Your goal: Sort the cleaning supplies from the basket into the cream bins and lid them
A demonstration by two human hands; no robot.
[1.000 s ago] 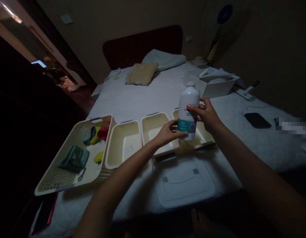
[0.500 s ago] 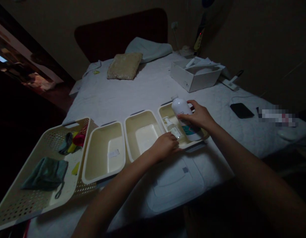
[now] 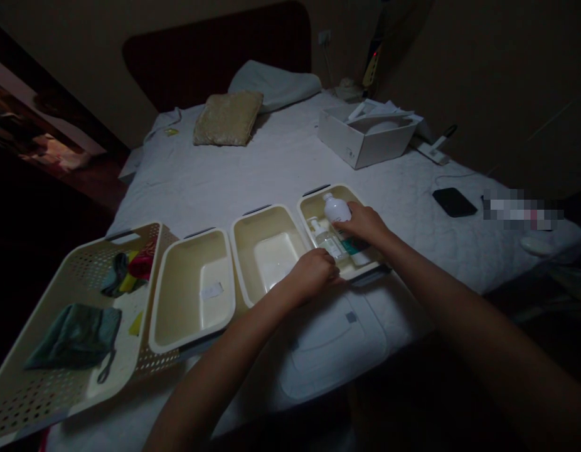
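Note:
My right hand (image 3: 366,223) is wrapped round a white bottle (image 3: 337,208) with a white cap and a green patch near its base. The bottle lies tilted inside the rightmost cream storage bin (image 3: 349,190). Beside it, to the left, a clear pump bottle (image 3: 329,242) with a white pump head leans in the same bin. My left hand (image 3: 315,273) is closed over the bin's near-left rim, fingers curled inside close to the pump bottle's base. Its thumb is mostly hidden.
Two more cream bins, a middle one (image 3: 238,251) and a left one (image 3: 170,282), stand beside a perforated basket (image 3: 130,370) holding cloths. A translucent lid (image 3: 337,358) lies in front. Farther back are a white box (image 3: 378,147), a cushion (image 3: 227,119) and a phone (image 3: 454,202).
My right hand has lowered the white bottle farther into the right bin, beside the pump bottle. My left hand stays at the rim. The view has shifted slightly.

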